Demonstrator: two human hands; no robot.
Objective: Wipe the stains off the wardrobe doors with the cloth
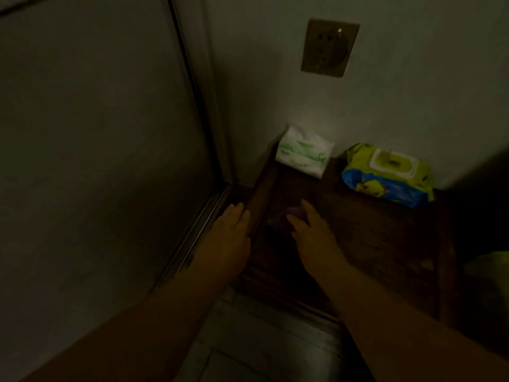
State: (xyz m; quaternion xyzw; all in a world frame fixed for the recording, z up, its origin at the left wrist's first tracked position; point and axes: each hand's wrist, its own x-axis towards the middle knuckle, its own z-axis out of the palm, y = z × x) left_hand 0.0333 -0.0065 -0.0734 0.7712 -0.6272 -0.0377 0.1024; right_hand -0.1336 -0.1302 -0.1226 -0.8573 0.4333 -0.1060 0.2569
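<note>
While the frame is very dark, the wardrobe door (96,133) can be seen filling the left side, a pale flat panel with a metal edge strip running down toward the lower middle. Just right of it, the left hand (231,235) has its fingers straight and close together, holding nothing, at the left edge of the dark wooden nightstand (371,244). In the middle of the frame the purple cloth (276,220) lies crumpled on the nightstand top. The right hand (312,235) is at the cloth, thumb and forefinger spread on either side of its right end; whether they already pinch it, I cannot tell. Above, against the wall, stands a white-green tissue pack (303,154), higher up a wall socket (329,48), and at the right a yellow-green wet wipes pack (388,175)
</note>
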